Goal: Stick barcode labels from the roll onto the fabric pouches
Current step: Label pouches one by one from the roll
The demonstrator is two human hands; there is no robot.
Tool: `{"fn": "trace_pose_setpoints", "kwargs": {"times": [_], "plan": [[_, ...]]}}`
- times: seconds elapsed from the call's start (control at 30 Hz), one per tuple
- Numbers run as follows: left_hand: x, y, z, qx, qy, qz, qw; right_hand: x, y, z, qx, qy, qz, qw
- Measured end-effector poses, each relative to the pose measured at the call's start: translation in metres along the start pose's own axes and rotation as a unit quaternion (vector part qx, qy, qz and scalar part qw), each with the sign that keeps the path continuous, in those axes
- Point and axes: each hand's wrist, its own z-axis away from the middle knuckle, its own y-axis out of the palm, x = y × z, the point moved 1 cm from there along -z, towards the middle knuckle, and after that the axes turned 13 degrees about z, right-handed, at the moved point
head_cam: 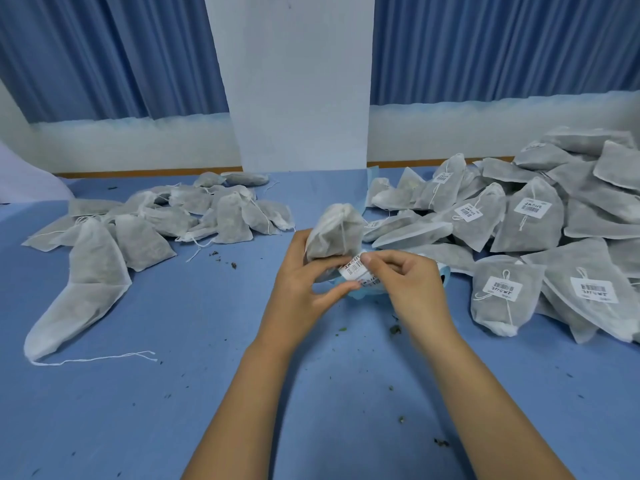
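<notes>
Left hand [304, 278] grips a drawstring pouch [334, 233]; right hand [412, 285] pinches a barcode label [353, 268], seemingly peeling it off the roll [363, 295]. Next: press it flat onto the pouch.

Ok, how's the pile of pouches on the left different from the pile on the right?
The right pile shows white barcode labels on several pouches; the left pile shows none. The right pile is bigger and heaped higher toward the wall; the left pile is smaller and lies spread flatter. Both are pale drawstring fabric pouches with dark filling, lying on the blue table.
</notes>
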Motion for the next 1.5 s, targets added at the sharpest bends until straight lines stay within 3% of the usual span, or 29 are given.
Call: {"fn": "trace_pose_setpoints", "kwargs": {"times": [0.17,0.43,0.67,0.93,1.07,1.17,1.27,1.37,1.43,1.5], "plan": [[0.004,-0.002,-0.001,-0.029,0.011,-0.046,0.998,0.003,-0.002,0.0,0.077,0.013,-0.074,0.994],[0.001,-0.001,-0.001,-0.043,0.042,-0.078,0.995,-0.003,-0.003,-0.003,-0.019,0.062,-0.077,0.995],[0.002,0.001,0.001,-0.008,0.035,-0.052,0.998,-0.007,-0.001,-0.003,-0.003,0.094,-0.097,0.991],[0.0,-0.002,0.0,-0.023,-0.029,-0.021,0.999,-0.007,0.001,-0.005,0.01,0.06,-0.065,0.996],[-0.002,0.0,-0.002,-0.105,-0.126,-0.004,0.986,-0.01,0.004,-0.008,0.026,0.033,-0.01,0.999],[0.001,-0.009,-0.002,-0.25,-0.188,-0.01,0.95,-0.018,0.008,-0.01,0.041,0.034,0.035,0.998],[0.004,-0.024,-0.003,-0.367,-0.214,0.042,0.904,-0.03,0.008,-0.015,-0.048,0.017,0.145,0.988],[0.001,-0.021,-0.004,-0.334,-0.177,0.02,0.926,-0.036,0.005,-0.019,-0.12,-0.014,0.338,0.933],[-0.003,-0.012,-0.002,-0.265,-0.126,-0.036,0.955,-0.035,0.007,-0.02,-0.108,-0.042,0.319,0.941],[-0.005,-0.003,0.0,-0.198,-0.061,-0.077,0.975,-0.029,0.013,-0.013,-0.075,-0.071,0.205,0.973]]}}
